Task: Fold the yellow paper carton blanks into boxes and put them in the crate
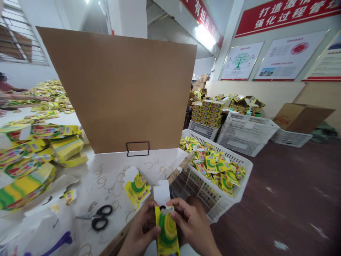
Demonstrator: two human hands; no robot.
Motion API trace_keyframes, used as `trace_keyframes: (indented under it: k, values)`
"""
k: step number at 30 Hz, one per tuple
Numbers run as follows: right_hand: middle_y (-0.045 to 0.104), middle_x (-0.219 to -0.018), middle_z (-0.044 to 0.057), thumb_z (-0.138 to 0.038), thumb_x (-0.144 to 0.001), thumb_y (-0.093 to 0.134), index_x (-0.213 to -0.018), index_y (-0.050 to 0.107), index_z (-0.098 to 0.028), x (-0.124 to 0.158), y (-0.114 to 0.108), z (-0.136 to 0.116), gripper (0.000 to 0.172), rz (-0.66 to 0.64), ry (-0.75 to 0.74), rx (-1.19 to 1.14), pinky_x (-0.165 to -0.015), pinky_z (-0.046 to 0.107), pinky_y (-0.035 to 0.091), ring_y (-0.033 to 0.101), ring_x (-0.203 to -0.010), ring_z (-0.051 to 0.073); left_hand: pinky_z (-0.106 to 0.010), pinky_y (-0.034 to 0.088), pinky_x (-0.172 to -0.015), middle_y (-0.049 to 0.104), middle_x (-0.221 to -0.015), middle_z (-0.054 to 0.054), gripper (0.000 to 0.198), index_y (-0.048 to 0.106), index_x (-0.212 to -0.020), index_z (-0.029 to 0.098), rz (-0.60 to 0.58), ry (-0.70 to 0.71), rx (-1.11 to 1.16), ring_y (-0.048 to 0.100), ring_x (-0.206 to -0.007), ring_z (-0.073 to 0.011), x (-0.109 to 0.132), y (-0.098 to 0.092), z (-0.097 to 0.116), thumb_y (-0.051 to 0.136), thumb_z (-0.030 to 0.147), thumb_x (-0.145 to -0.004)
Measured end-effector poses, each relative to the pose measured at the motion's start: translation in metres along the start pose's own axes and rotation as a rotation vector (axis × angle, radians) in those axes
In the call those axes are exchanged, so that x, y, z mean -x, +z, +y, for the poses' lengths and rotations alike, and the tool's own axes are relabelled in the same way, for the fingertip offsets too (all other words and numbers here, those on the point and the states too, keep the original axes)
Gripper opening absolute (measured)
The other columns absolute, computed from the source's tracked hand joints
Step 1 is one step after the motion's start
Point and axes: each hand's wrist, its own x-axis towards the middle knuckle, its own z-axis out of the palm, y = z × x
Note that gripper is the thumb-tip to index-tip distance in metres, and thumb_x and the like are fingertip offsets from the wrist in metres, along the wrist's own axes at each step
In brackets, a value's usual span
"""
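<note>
A small yellow and green carton [167,231] with its white top flap open stands upright between my two hands at the bottom centre. My left hand [141,231] grips its left side with the thumb on the front. My right hand [190,222] pinches the carton's top edge near the flap. A second open carton [137,188] of the same print lies on the white table [112,174] just beyond my left hand.
Black scissors [98,217] lie on the table at the left. A tall brown cardboard sheet [119,92] stands behind. Flat yellow cartons [32,156] pile at the left. A white basket [221,199] of filled cartons sits right of the table. Another person's arm [16,96] works at far left.
</note>
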Motion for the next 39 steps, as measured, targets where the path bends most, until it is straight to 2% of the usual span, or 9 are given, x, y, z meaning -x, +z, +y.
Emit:
trace_keyframes:
  k: [3, 6, 11, 13, 18, 22, 29, 34, 39]
  values:
    - [0.061, -0.070, 0.004, -0.044, -0.088, 0.049, -0.085, 0.061, -0.014, 0.002, -0.003, 0.005, 0.033, 0.039, -0.014, 0.131, -0.057, 0.021, 0.038, 0.053, -0.064, 0.013, -0.029, 0.046, -0.073, 0.060, -0.103, -0.011, 0.038, 0.037, -0.110, 0.020, -0.031, 0.047, -0.018, 0.061, -0.083, -0.0168, 0.002, -0.001, -0.004, 0.062, 0.027, -0.083]
    - [0.061, -0.071, 0.003, -0.042, -0.090, 0.047, -0.081, 0.063, -0.015, 0.004, -0.005, 0.011, 0.033, 0.060, -0.035, 0.179, -0.059, 0.022, 0.038, 0.052, -0.065, 0.013, -0.033, 0.047, -0.074, 0.061, -0.102, -0.011, 0.046, 0.034, -0.118, 0.022, -0.005, 0.046, 0.027, 0.063, -0.084, -0.0200, 0.002, 0.002, -0.006, 0.063, 0.025, -0.083]
    - [0.065, -0.096, 0.006, -0.039, -0.089, 0.052, -0.116, 0.052, -0.018, 0.004, -0.003, 0.012, 0.035, 0.040, -0.077, -0.055, -0.070, 0.024, 0.044, 0.059, -0.081, 0.015, -0.040, 0.048, -0.077, 0.061, -0.108, -0.016, 0.089, 0.002, -0.138, 0.025, 0.048, -0.046, 0.097, 0.063, -0.093, -0.0276, -0.001, 0.010, 0.008, 0.068, 0.030, -0.078]
    - [0.064, -0.102, 0.007, -0.037, -0.086, 0.058, -0.121, 0.046, -0.019, 0.004, -0.002, 0.011, 0.042, 0.045, -0.084, -0.143, -0.075, 0.025, 0.045, 0.060, -0.087, 0.016, -0.039, 0.049, -0.075, 0.060, -0.109, -0.018, 0.088, 0.003, -0.138, 0.023, 0.079, -0.062, 0.075, 0.063, -0.091, -0.0277, -0.002, 0.012, 0.012, 0.067, 0.032, -0.078]
    - [0.065, -0.104, 0.009, -0.035, -0.086, 0.060, -0.114, 0.050, -0.017, 0.006, 0.001, 0.013, 0.036, 0.051, -0.050, -0.219, -0.082, 0.027, 0.047, 0.061, -0.094, 0.017, -0.039, 0.049, -0.074, 0.059, -0.111, -0.020, 0.077, 0.010, -0.136, 0.020, 0.132, -0.006, 0.056, 0.063, -0.091, -0.0285, -0.003, 0.015, 0.012, 0.064, 0.030, -0.081]
    - [0.063, -0.110, 0.011, -0.034, -0.086, 0.060, -0.118, 0.043, -0.019, 0.009, 0.007, 0.018, 0.040, 0.164, -0.041, -0.299, -0.081, 0.029, 0.050, 0.062, -0.098, 0.019, -0.036, 0.050, -0.073, 0.058, -0.116, -0.017, 0.065, 0.012, -0.132, 0.025, 0.143, 0.030, 0.048, 0.063, -0.093, -0.0259, -0.003, 0.020, 0.015, 0.058, 0.026, -0.086]
    - [0.064, -0.105, 0.008, -0.029, -0.089, 0.054, -0.111, 0.056, -0.020, 0.008, 0.013, 0.014, 0.024, 0.367, -0.254, -0.079, -0.082, 0.022, 0.051, 0.062, -0.099, 0.016, -0.034, 0.050, -0.077, 0.054, -0.125, -0.014, 0.045, 0.026, -0.122, 0.026, 0.164, 0.115, -0.047, 0.056, -0.111, -0.0286, -0.002, 0.025, 0.012, 0.055, 0.024, -0.088]
    - [0.062, -0.109, 0.010, -0.029, -0.089, 0.054, -0.110, 0.057, -0.019, 0.009, 0.002, 0.016, 0.024, 0.281, -0.239, 0.018, -0.082, 0.025, 0.051, 0.061, -0.100, 0.018, -0.040, 0.046, -0.092, 0.054, -0.125, -0.014, 0.044, 0.027, -0.122, 0.024, 0.164, 0.113, -0.045, 0.053, -0.116, -0.0279, 0.002, 0.024, 0.009, 0.055, 0.024, -0.088]
    - [0.062, -0.110, 0.008, -0.031, -0.090, 0.053, -0.117, 0.051, -0.022, 0.007, -0.014, 0.007, 0.029, 0.040, -0.138, 0.015, -0.082, 0.027, 0.047, 0.060, -0.097, 0.017, -0.038, 0.046, -0.088, 0.056, -0.121, -0.015, 0.041, 0.028, -0.122, 0.022, 0.105, 0.103, -0.080, 0.057, -0.109, -0.0261, 0.005, 0.024, 0.021, 0.052, 0.023, -0.089]
